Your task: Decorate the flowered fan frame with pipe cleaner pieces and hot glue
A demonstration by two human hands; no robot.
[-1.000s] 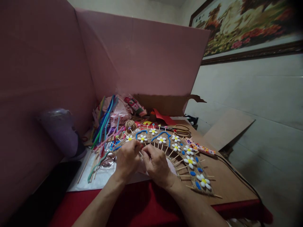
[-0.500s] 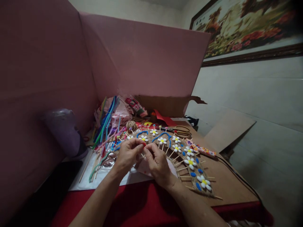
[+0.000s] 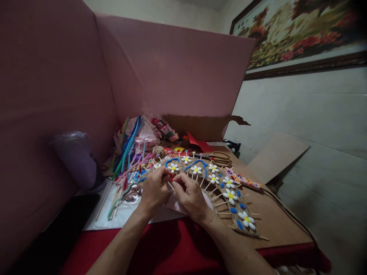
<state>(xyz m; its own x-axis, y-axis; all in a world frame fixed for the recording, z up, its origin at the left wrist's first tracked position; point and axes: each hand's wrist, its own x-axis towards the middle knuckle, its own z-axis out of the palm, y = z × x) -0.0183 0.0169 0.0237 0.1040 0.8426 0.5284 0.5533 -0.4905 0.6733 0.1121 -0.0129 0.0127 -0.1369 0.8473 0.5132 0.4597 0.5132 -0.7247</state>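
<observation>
An arch-shaped craft piece (image 3: 226, 191) of wound jute twine and wooden sticks lies on the table, decorated with white and yellow flowers and blue shapes. My left hand (image 3: 155, 189) and my right hand (image 3: 190, 196) meet over its inner edge. Both pinch a small red piece (image 3: 171, 177) near a wooden stick, with the fingers curled. I cannot make out exactly what the red piece is.
Coloured pipe cleaners (image 3: 126, 152), a ball of twine (image 3: 158, 151), scissors (image 3: 219, 157) and a patterned glue gun (image 3: 245, 180) with a black cord lie around. A purple object (image 3: 77, 160) stands at left. Pink boards wall the back. A red cloth (image 3: 160, 248) covers the front edge.
Both hands rose slightly off the craft piece, then came back down onto its inner edge. The red piece shows between the fingertips now. Nothing else moved.
</observation>
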